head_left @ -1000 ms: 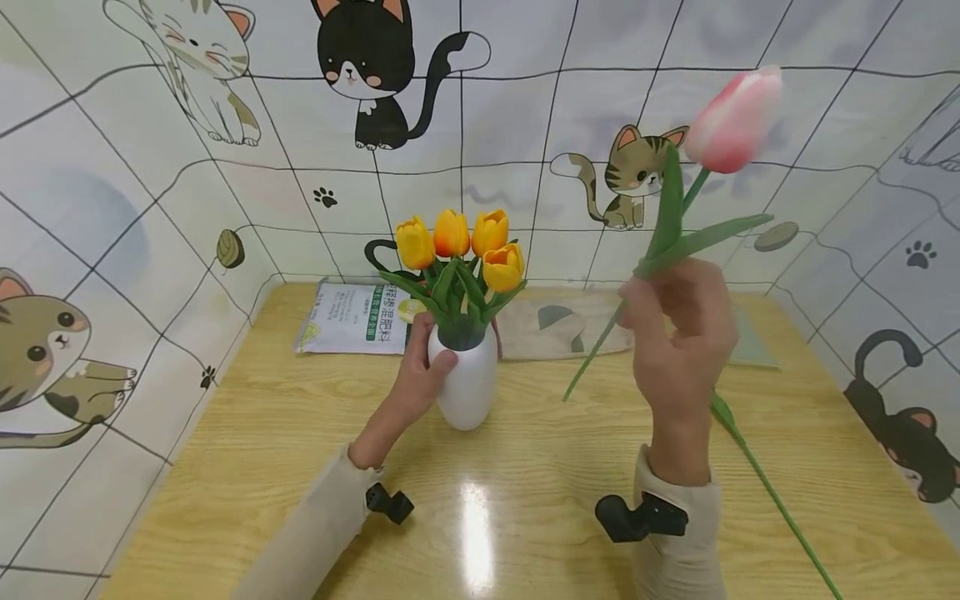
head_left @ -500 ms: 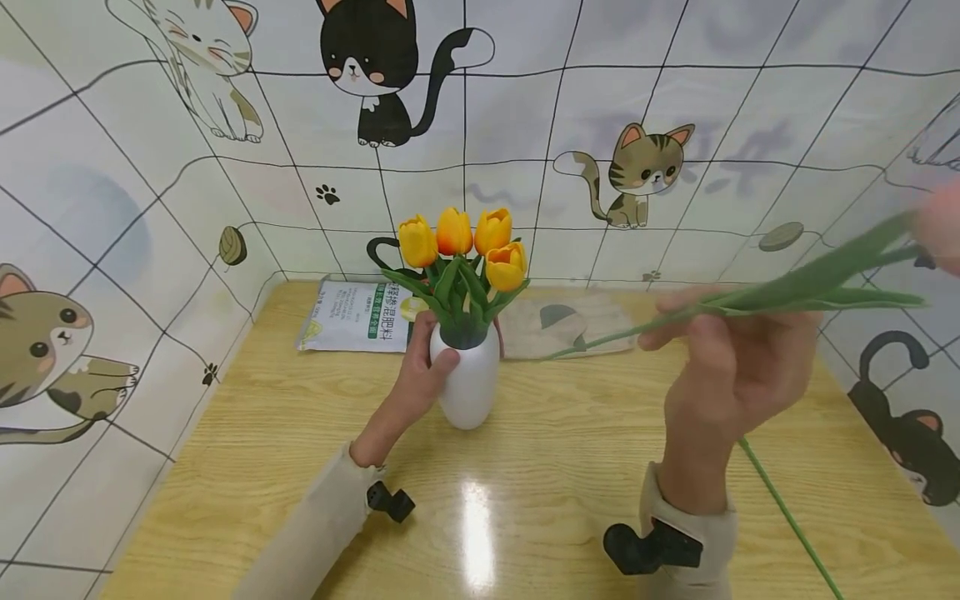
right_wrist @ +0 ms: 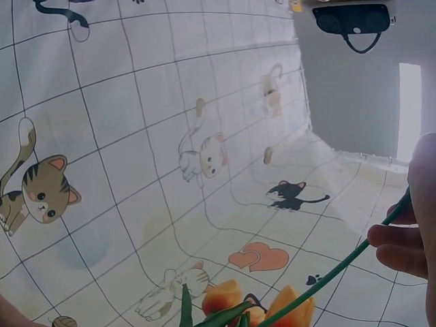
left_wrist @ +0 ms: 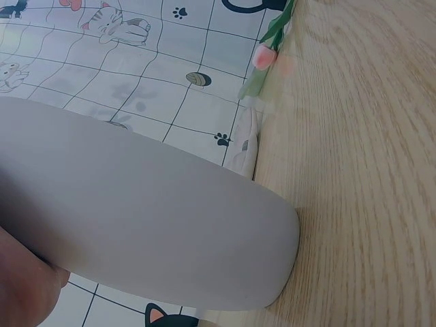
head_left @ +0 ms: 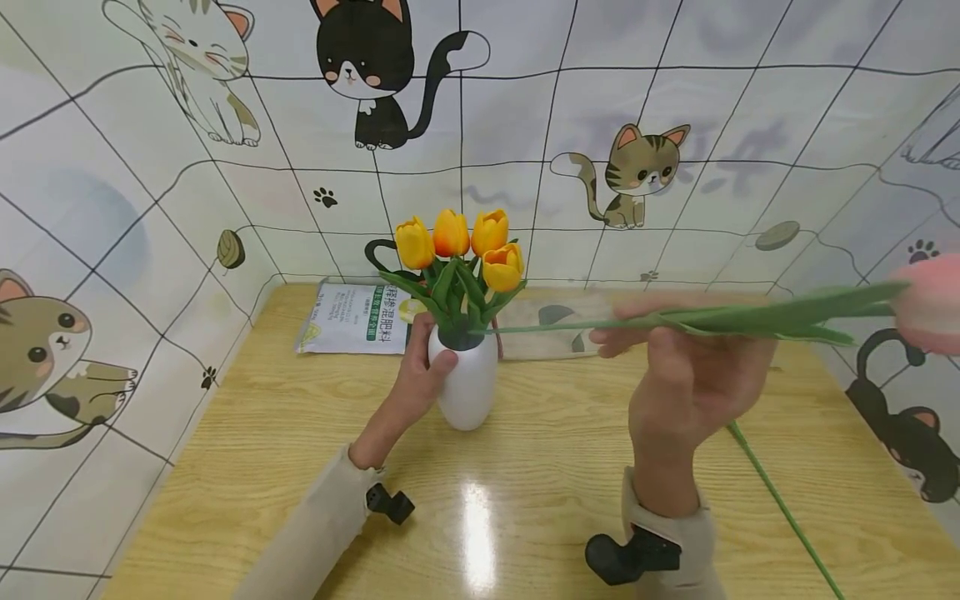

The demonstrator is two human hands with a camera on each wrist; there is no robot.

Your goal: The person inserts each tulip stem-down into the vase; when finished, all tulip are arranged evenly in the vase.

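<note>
My left hand (head_left: 420,375) grips the white vase (head_left: 471,387) by its left side, thumb across the front. The vase stands upright on the table and holds several yellow-orange tulips (head_left: 452,235) with green leaves. My right hand (head_left: 690,375) pinches a pink tulip (head_left: 772,312) by its stem, lying nearly level with the bloom off to the right. Its stem end points left and overlaps the leaves at the vase mouth; whether it touches them I cannot tell. In the right wrist view the green stem (right_wrist: 347,261) runs from my fingers (right_wrist: 398,246) toward the yellow blooms.
A second green stem (head_left: 783,496) lies on the table (head_left: 555,500) at right; the left wrist view shows a pink bloom (left_wrist: 264,57) by the tabletop. A printed white packet (head_left: 348,317) and a beige cloth-like item (head_left: 525,329) lie along the back, before the cat-patterned wall covering.
The pink tulip has swung from upright to nearly level, its bloom now at the right. My right hand has then shifted left, bringing the stem end to the vase mouth. My left hand stays put.
</note>
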